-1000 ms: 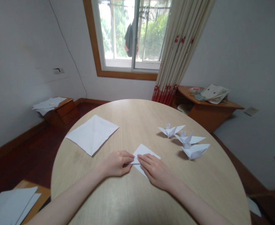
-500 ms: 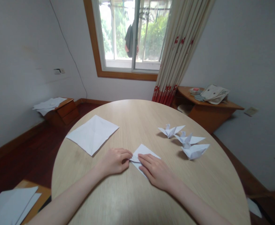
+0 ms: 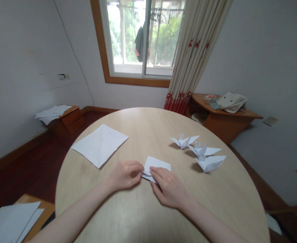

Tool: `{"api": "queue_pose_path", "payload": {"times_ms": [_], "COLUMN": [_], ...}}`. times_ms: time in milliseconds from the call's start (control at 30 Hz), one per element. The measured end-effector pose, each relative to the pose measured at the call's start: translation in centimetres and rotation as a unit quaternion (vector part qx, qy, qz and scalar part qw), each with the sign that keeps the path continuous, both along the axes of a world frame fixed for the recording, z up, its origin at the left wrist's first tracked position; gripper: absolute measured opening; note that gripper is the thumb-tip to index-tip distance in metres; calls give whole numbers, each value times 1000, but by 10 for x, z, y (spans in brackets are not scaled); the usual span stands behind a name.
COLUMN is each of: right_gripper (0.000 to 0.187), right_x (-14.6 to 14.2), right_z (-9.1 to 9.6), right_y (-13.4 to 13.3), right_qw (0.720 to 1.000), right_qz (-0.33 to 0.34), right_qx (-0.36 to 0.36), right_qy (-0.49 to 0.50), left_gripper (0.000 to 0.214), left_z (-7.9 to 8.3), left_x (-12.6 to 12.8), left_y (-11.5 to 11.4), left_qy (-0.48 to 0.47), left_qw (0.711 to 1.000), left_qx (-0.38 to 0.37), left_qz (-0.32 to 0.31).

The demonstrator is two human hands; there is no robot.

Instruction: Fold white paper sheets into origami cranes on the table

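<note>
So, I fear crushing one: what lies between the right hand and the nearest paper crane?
In the head view, only bare tabletop, partly shadowed, separates the right hand from that paper crane.

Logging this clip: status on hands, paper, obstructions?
Left hand pinching folded paper, left edge. Right hand resting on it. Three paper birds apart at right, not in the way.

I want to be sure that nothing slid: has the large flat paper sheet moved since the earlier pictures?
No, the flat sheet shows no shift in any direction, judged against the rim of the round table.
</note>
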State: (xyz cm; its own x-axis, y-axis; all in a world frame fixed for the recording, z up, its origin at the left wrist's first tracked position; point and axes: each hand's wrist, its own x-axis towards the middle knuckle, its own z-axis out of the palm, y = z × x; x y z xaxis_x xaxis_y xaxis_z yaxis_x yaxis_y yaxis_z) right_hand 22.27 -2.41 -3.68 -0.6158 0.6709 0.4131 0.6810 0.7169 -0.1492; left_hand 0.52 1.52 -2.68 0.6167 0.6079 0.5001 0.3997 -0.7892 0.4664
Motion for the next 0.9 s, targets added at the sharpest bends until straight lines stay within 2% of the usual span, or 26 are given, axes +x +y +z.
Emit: {"api": "queue_pose_path", "payload": {"times_ms": [67, 167, 300, 400, 467, 533, 633, 733, 900], "right_gripper": [29, 25, 24, 25, 28, 29, 29, 30, 30], "right_x": [0, 2, 6, 8, 9, 10, 11, 12, 11], "right_z": [1, 1, -2, -3, -3, -2, 0, 3, 4], "right_y": [0, 2, 4, 5, 6, 7, 8, 9, 9], "right_qw": [1000, 1000, 999, 998, 998, 997, 996, 996, 994], "right_qz": [10, 16, 27, 34, 42, 50, 51, 48, 57], "right_qx": [9, 15, 23, 38, 51, 64, 74, 76, 84], "right_qy": [-2, -12, -22, -24, -20, -12, -2, 10, 49], "left_gripper": [18, 16, 31, 39, 29, 21, 25, 18, 16], "left_z": [3, 8, 11, 8, 5, 3, 1, -1, -6], "left_x": [-1, -3, -5, -4, -3, -3, -5, -5, 1], "left_y": [-1, -1, 1, 3, 5, 7, 10, 11, 10], "left_qy": [-9, -19, -71, -102, -101, -84, -41, -15, -42], "left_qw": [1000, 995, 978, 975, 977, 983, 994, 998, 998], "left_qx": [-16, -82, -172, -195, -189, -158, -100, -69, -47], "left_qz": [-20, -52, -89, -34, 18, 38, 22, 0, -23]}}
